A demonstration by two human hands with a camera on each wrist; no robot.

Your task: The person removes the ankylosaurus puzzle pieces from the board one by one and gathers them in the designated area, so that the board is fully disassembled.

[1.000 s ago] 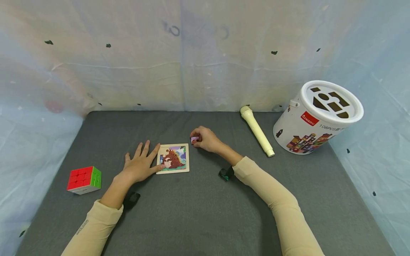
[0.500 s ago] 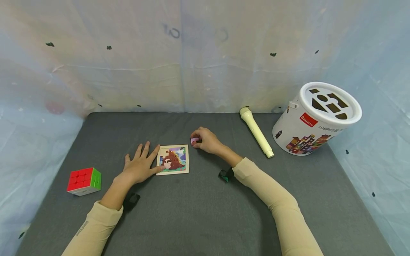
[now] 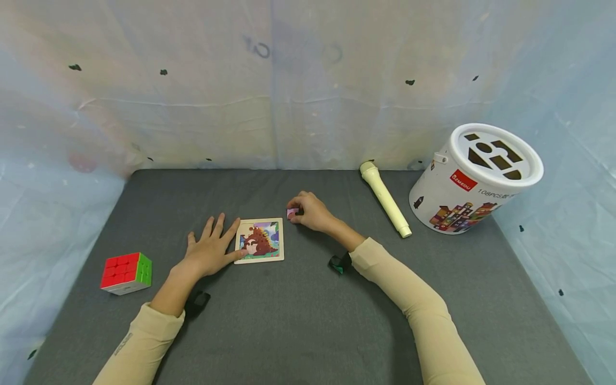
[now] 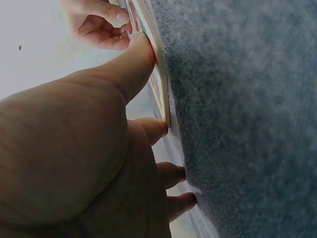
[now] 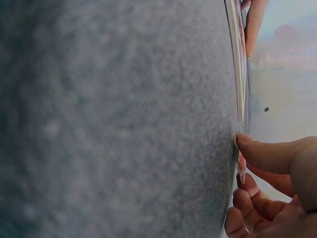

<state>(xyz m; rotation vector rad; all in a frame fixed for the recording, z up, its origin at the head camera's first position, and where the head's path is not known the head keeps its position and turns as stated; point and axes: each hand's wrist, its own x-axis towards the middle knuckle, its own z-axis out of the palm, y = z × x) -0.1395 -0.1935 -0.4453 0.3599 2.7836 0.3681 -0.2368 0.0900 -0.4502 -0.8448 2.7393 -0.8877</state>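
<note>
I have a small purple and reddish puzzle piece (image 3: 291,213) pinched between the thumb and fingers of the right hand (image 3: 312,212), which partly hide it. It sits near the upper right corner of the puzzle tray (image 3: 267,260), clear of the rim. The tray lies between the two hands, its picture a reddish-brown dinosaur. My left hand (image 3: 206,252) has its fingers spread apart; the thumb lies across the tray's lower left, covering a bit of the picture, and the index fingertip touches the upper left corner.

Left of the left hand I see a cube puzzle (image 3: 126,272), red on top and green on one side. Beyond the right hand, to its right, a cream microphone (image 3: 386,199) lies aslant, and farther right stands a white bucket (image 3: 440,200) with shaped holes in its lid. Everything rests on the dark grey counter (image 3: 293,326).

The bucket's red label (image 3: 463,180) reads "ÖZMEDU", with "108PCS" beside it and more characters I can't make out. Lettering on the left sleeve (image 3: 144,334) is too small to read.
</note>
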